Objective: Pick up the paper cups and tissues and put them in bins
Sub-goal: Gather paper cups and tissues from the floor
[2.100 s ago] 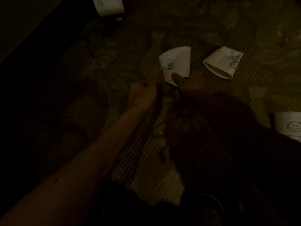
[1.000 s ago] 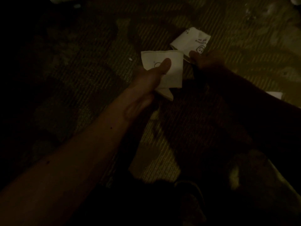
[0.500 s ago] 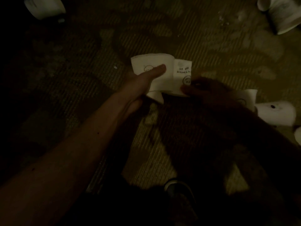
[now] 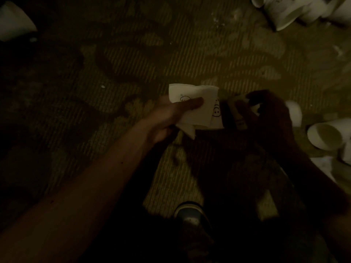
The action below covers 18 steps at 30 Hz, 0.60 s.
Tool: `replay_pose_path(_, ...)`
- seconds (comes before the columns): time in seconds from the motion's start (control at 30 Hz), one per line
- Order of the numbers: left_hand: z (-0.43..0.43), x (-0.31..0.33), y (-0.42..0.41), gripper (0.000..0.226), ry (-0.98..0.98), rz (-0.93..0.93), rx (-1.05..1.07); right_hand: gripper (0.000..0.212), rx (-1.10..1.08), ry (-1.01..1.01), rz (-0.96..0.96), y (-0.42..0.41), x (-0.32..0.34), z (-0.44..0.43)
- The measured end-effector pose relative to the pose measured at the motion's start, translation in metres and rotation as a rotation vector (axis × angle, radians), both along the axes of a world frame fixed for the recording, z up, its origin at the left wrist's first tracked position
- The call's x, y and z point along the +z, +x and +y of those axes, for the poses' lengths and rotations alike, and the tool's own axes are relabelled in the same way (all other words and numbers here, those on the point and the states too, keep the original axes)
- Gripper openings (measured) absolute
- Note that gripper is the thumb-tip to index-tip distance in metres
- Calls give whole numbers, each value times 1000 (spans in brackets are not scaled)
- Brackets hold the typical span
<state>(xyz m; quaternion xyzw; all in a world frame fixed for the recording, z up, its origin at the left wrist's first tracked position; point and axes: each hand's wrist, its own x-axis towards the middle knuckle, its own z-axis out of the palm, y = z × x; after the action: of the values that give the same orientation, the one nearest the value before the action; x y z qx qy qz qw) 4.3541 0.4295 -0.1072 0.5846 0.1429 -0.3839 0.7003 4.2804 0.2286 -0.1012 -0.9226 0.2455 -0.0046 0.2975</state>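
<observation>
Two white paper cups meet above the ribbed carpet (image 4: 190, 59): my left hand (image 4: 167, 118) pinches the flattened cup (image 4: 191, 118), thumb pressed on its creased face, and my shadowed right hand (image 4: 269, 114) curls round the smiley-printed cup (image 4: 216, 115) touching it. Round, open-mouthed loose cups (image 4: 326, 135) lie sideways at right.

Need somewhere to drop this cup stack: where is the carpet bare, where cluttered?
Bare carpet runs above the left hand and its cup stack, between the lone cup top left and the cup pile top right, and left of that forearm. Crowded: fallen cups beside the right hand.
</observation>
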Motion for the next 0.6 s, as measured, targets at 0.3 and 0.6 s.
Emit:
replay_pose_path(0.3,-11,-10,-3,32,85,-9,23,81,84,-300,186,9,-30,-23)
replay_pose_path(0.6,42,10,20,40,357,-134,-68,68,34,380,41,33,-8,8)
